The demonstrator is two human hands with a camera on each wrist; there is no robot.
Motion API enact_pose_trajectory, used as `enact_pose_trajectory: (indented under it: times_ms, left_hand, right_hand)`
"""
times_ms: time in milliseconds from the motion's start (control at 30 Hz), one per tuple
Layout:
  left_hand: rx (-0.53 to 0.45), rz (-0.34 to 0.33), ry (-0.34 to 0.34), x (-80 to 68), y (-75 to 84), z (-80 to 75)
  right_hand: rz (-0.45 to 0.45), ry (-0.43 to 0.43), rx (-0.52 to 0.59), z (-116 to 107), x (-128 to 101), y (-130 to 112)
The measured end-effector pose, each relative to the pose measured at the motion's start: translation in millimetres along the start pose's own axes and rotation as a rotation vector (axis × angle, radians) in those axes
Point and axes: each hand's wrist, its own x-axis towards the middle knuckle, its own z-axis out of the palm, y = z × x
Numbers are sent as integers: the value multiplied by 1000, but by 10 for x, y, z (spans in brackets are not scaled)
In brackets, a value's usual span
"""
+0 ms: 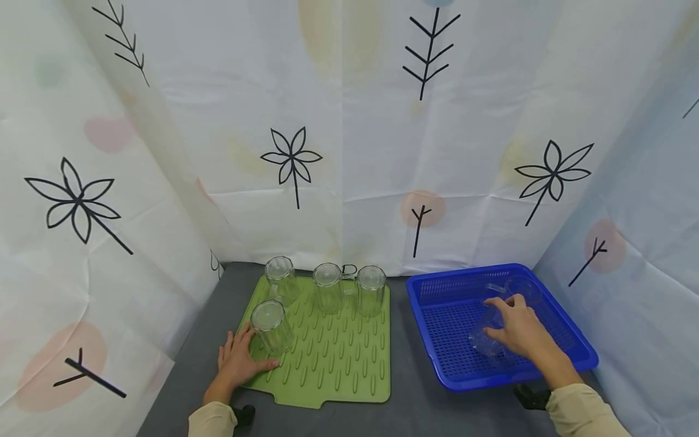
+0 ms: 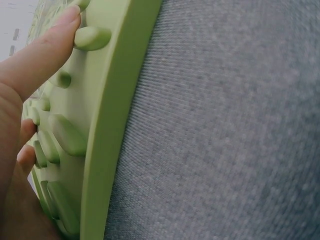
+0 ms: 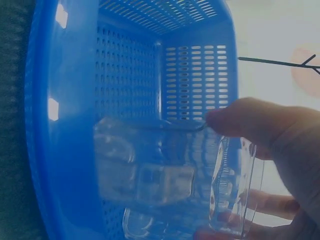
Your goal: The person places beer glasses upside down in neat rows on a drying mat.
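Observation:
On the green ridged drying mat (image 1: 338,364), my left hand (image 1: 237,358) rests beside the front-left upside-down glass mug (image 1: 273,331). Its thumb (image 2: 55,45) touches the mat's ridges in the left wrist view, and the fingers lie near the glass's left side. Inside the blue perforated basket (image 1: 448,379), my right hand (image 1: 519,328) holds a clear glass mug (image 1: 483,343). The right wrist view has the thumb at one side of this mug (image 3: 145,165) near its wide end and the fingers at the other side.
Three more glass mugs stand along the mat's back: one at left (image 1: 281,279), one in the middle (image 1: 327,288) and one at right (image 1: 371,291). Another clear glass (image 1: 521,288) lies at the basket's back right. A patterned curtain (image 1: 371,230) borders the grey table (image 1: 406,364).

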Motion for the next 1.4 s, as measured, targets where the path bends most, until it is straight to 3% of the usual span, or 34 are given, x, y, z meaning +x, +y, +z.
enact_pose_trajectory:
  times_ms: [333, 833, 1400]
  left_hand:
    - [49, -37, -50, 5, 32, -38]
    - [25, -19, -33, -11, 27, -26]
    - [30, -22, -42, 5, 6, -6]
  right_hand:
    - [-40, 91, 72, -56, 38, -86]
    - [-106, 144, 269, -197, 15, -325]
    - [-142, 85, 517, -359, -18, -651]
